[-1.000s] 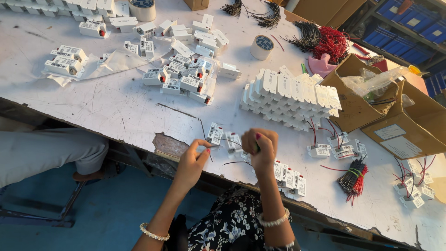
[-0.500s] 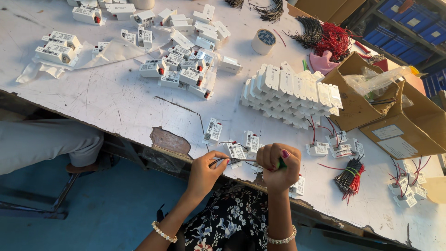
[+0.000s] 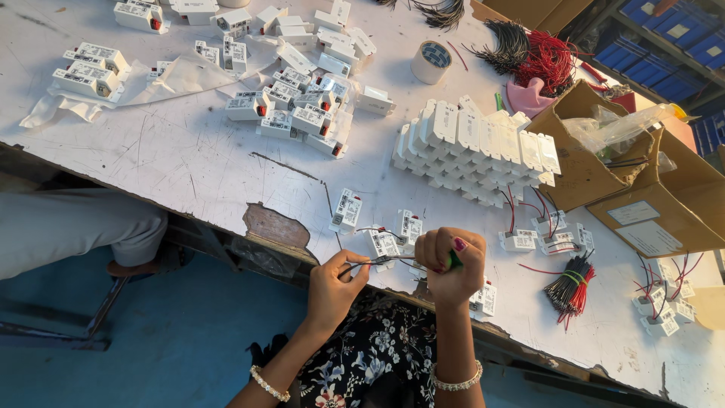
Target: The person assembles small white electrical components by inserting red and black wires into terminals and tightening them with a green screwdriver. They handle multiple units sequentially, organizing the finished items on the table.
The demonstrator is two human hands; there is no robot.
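Note:
My right hand (image 3: 451,264) is closed in a fist around a green-handled tool, its metal tip pointing left. My left hand (image 3: 337,283) pinches a thin dark wire (image 3: 362,264) right at that tip, just off the table's front edge. Small white modules lie on the table behind my hands: one (image 3: 347,211) to the left, one (image 3: 384,244) beside my right fist and one (image 3: 410,226) above it. Another module (image 3: 484,299) peeks out to the right of my right wrist.
A stacked block of white modules (image 3: 476,147), a loose heap (image 3: 298,106), a tape roll (image 3: 431,61), red and black wire bundles (image 3: 572,282), wired modules (image 3: 551,234) and open cardboard boxes (image 3: 642,196) lie on the worn white table (image 3: 174,159). Someone's leg (image 3: 72,227) is at left.
My left hand has come in to meet the right and taken hold of the wire at the tool's tip. Both hands sit slightly lower, near the table's edge.

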